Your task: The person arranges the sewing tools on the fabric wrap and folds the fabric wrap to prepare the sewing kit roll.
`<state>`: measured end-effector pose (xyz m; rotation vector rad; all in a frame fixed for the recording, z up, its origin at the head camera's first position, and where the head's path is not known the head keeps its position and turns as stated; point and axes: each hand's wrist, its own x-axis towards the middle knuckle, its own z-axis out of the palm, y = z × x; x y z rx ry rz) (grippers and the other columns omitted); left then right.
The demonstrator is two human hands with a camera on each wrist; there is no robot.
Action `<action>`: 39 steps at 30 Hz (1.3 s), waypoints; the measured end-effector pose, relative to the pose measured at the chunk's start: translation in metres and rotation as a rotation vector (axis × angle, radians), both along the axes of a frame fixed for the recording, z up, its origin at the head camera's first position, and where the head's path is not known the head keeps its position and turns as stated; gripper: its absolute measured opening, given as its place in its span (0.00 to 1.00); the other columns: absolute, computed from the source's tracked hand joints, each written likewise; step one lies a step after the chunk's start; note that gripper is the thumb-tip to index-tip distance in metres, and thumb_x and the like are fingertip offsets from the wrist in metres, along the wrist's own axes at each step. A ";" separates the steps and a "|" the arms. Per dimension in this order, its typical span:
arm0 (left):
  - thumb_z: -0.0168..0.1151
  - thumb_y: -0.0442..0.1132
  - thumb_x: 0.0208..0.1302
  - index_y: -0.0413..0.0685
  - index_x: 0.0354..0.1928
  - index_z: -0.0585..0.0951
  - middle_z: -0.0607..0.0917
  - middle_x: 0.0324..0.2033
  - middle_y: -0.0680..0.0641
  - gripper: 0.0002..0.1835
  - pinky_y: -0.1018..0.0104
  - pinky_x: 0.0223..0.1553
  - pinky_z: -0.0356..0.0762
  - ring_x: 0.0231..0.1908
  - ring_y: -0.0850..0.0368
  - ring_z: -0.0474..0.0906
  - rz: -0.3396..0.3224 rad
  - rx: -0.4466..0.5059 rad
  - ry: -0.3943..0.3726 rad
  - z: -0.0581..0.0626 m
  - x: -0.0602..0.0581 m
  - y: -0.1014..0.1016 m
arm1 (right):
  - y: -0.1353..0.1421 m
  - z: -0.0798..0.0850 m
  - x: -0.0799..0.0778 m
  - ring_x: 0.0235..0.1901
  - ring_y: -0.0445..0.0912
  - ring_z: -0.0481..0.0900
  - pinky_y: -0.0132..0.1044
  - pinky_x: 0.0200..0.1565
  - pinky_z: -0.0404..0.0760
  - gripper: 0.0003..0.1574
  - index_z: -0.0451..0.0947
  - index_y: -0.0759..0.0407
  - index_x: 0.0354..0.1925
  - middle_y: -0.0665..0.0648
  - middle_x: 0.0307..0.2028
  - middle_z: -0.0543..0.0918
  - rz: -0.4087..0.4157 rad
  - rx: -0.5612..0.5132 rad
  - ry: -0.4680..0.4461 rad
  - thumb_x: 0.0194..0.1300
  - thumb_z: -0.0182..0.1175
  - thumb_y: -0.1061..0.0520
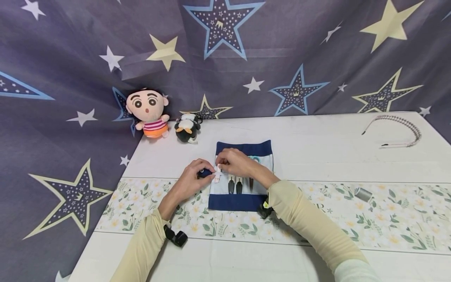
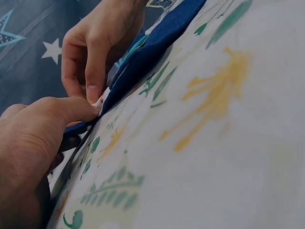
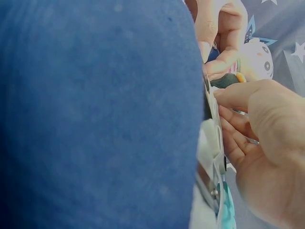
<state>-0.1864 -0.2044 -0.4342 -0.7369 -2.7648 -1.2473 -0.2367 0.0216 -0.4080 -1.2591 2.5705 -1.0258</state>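
An opened cloth tool roll (image 1: 241, 203) lies flat, navy bands at its top and bottom and a pale panel between. Two dark-handled tools (image 1: 235, 185) stand side by side in the panel, with a brown-handled tool (image 1: 251, 185) to their right and a teal loop-shaped part (image 1: 255, 159) above. My left hand (image 1: 192, 178) pinches a navy strap (image 1: 204, 173) at the roll's left edge. Over the panel's left side, my right hand (image 1: 234, 161) pinches a small pale pink-and-white piece (image 1: 217, 175), its fingertips close to the left thumb. Fingers partly hide that piece; its kind cannot be told.
A boy-shaped plush doll (image 1: 149, 111) and a penguin plush (image 1: 187, 128) sit at the back left. At the far right lies a beaded headband (image 1: 412, 127), and nearer, a grey spool (image 1: 363, 194). A floral runner (image 1: 155, 203) crosses the white table (image 1: 317, 145); a star-patterned curtain (image 1: 134, 31) hangs behind.
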 end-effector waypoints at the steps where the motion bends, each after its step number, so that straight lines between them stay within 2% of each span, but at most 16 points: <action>1: 0.69 0.37 0.70 0.49 0.45 0.86 0.82 0.51 0.48 0.05 0.44 0.58 0.72 0.56 0.46 0.75 0.000 0.000 0.000 0.000 0.000 0.000 | 0.000 0.000 0.000 0.38 0.45 0.80 0.35 0.42 0.79 0.09 0.86 0.63 0.48 0.57 0.43 0.83 0.001 0.002 -0.002 0.74 0.61 0.64; 10: 0.69 0.37 0.69 0.49 0.44 0.86 0.82 0.51 0.48 0.05 0.45 0.57 0.72 0.55 0.46 0.75 0.005 -0.003 0.001 0.001 0.000 0.000 | 0.000 0.001 0.002 0.39 0.45 0.79 0.37 0.43 0.79 0.09 0.86 0.62 0.48 0.56 0.43 0.83 -0.003 0.016 -0.002 0.75 0.61 0.63; 17: 0.69 0.37 0.69 0.49 0.44 0.86 0.82 0.51 0.48 0.05 0.47 0.55 0.73 0.55 0.46 0.75 0.011 -0.007 0.005 0.001 0.000 0.001 | 0.004 0.002 0.002 0.43 0.48 0.80 0.39 0.45 0.79 0.13 0.86 0.65 0.52 0.58 0.47 0.85 -0.012 -0.036 0.018 0.74 0.60 0.63; 24: 0.69 0.38 0.69 0.49 0.44 0.86 0.82 0.50 0.48 0.05 0.48 0.54 0.74 0.54 0.47 0.75 0.017 -0.006 -0.004 0.002 0.000 0.001 | 0.015 0.006 0.003 0.44 0.49 0.81 0.40 0.46 0.80 0.14 0.84 0.65 0.55 0.59 0.48 0.84 -0.045 -0.052 -0.014 0.75 0.60 0.63; 30: 0.69 0.38 0.69 0.50 0.48 0.86 0.83 0.51 0.49 0.08 0.47 0.56 0.73 0.55 0.48 0.75 0.036 0.015 -0.033 0.005 0.001 0.004 | 0.036 0.012 0.005 0.47 0.49 0.82 0.42 0.49 0.81 0.14 0.84 0.65 0.55 0.59 0.49 0.85 -0.089 -0.062 -0.024 0.75 0.61 0.62; 39: 0.69 0.37 0.69 0.49 0.49 0.86 0.83 0.51 0.51 0.09 0.47 0.60 0.70 0.56 0.50 0.76 0.049 0.033 -0.006 0.011 0.002 0.011 | 0.087 0.019 0.015 0.46 0.50 0.82 0.45 0.48 0.81 0.15 0.83 0.67 0.56 0.57 0.47 0.84 -0.189 -0.105 -0.043 0.75 0.61 0.61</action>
